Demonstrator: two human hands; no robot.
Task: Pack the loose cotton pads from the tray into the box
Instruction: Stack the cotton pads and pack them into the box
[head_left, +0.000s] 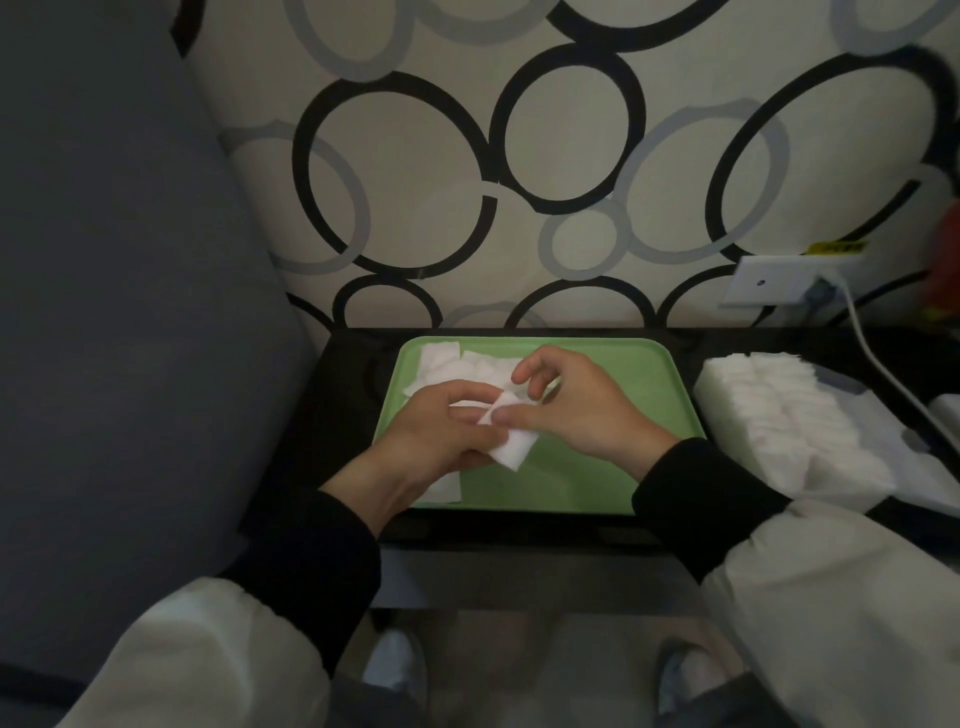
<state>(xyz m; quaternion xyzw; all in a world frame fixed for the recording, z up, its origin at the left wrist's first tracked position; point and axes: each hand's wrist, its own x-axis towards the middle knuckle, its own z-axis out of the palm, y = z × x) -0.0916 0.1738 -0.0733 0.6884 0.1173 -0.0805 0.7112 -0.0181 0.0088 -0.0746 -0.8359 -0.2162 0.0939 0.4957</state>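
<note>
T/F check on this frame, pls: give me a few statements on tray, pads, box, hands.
1. The tray is green. True.
2. The left hand holds pads. True.
3. The box sits left of the tray. False: it sits right of it.
4. No loose pads are left on the tray. False: loose pads lie at its far left corner.
5. The right hand is over the tray, thumb on the held pads. True.
6. The box is empty. False: rows of pads fill it.
</note>
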